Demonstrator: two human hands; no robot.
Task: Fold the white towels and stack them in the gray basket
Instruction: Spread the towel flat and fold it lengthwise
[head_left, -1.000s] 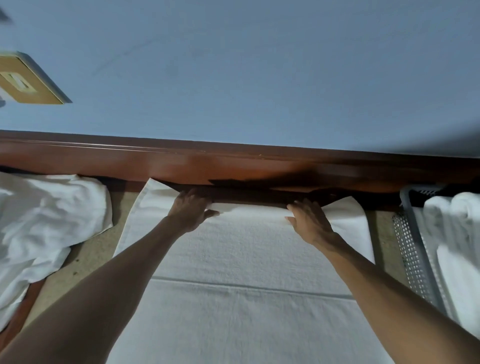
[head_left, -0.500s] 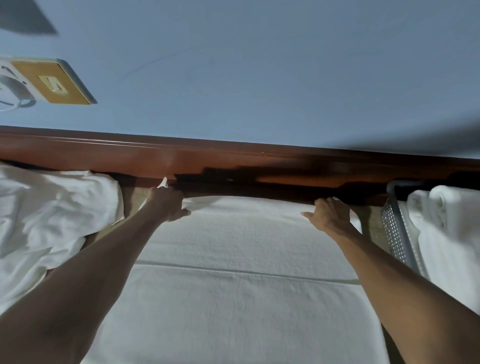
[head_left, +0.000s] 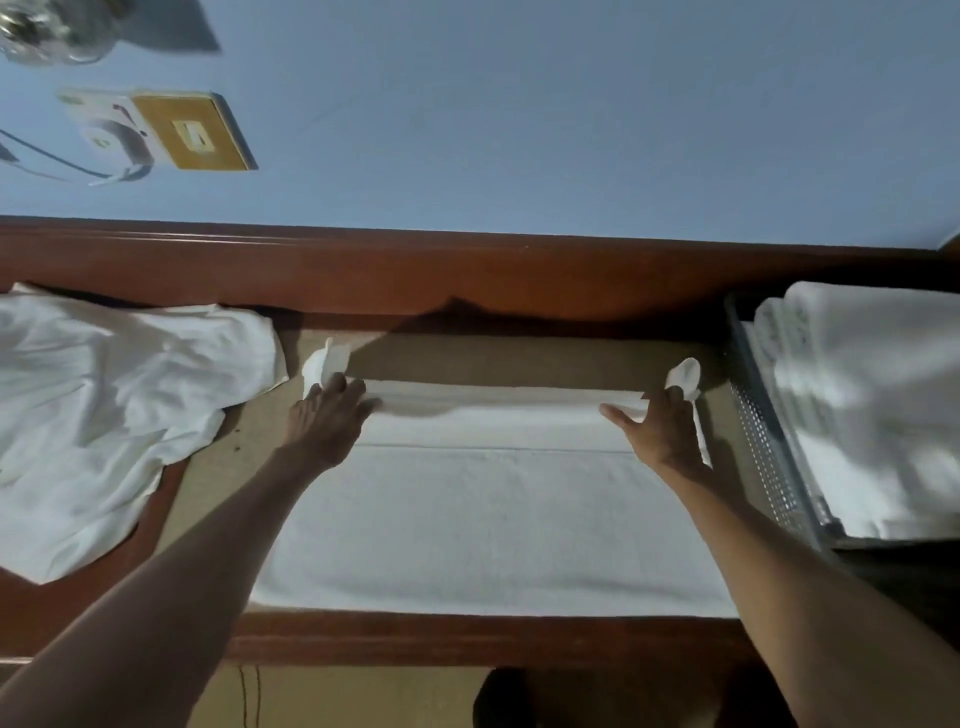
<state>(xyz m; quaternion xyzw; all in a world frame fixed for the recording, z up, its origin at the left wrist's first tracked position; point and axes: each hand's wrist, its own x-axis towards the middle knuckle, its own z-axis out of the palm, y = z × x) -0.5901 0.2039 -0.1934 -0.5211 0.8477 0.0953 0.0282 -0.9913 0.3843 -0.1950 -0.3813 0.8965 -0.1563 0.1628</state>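
Note:
A white towel (head_left: 493, 509) lies flat on the table in front of me. Its far edge is lifted and turned back toward me. My left hand (head_left: 327, 415) grips the far left corner, and a bit of cloth sticks up past the fingers. My right hand (head_left: 660, 426) grips the far right corner the same way. The gray basket (head_left: 769, 441) stands at the right with folded white towels (head_left: 872, 405) stacked inside. A loose heap of white towels (head_left: 109, 410) lies at the left.
The table (head_left: 467, 639) has a wooden rim in front and a wooden rail behind, against a blue wall. A wall socket with a plugged charger (head_left: 156, 130) is at the upper left. A dark shape shows below the table's front edge.
Both hands have moved out to the towel's far corners and pulled the far edge back from the rail toward me. The view has tilted down, showing the table's front rim.

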